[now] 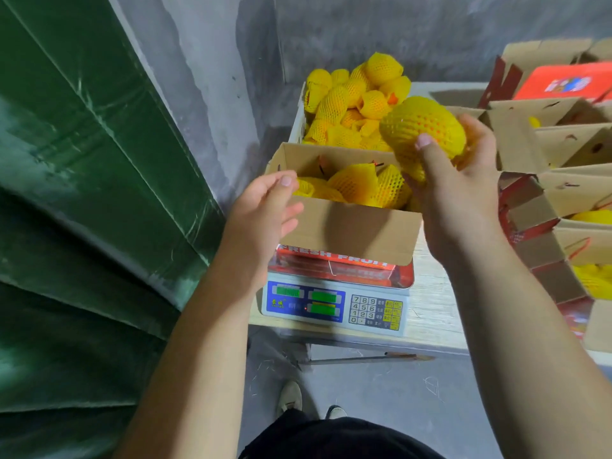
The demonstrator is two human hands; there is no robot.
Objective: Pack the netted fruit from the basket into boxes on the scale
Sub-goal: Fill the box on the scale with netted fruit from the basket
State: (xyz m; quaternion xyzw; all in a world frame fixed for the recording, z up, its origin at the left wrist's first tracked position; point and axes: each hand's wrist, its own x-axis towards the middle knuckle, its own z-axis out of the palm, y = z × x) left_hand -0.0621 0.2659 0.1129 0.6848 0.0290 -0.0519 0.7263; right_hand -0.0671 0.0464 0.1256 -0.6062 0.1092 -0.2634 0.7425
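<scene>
Netted fruit (pixel 422 127) cupped in right hand (pixel 460 193), above box (pixel 351 226); lower into right-side gap. Left hand (pixel 265 207) relaxed, fingers spread, beside box wall.

The netted fruit (pixel 425 125) gripped in the right hand (pixel 460 193) wears bright yellow foam mesh, orange showing through its holes. Below that hand, the cardboard box (pixel 351 226) is plain brown inside, red with white lettering outside. The scale (pixel 334 306) under it is white with a blue panel, green displays and yellow keys. Left of the left hand (pixel 265 207) hangs a dark green tarpaulin (pixel 82 193)
</scene>
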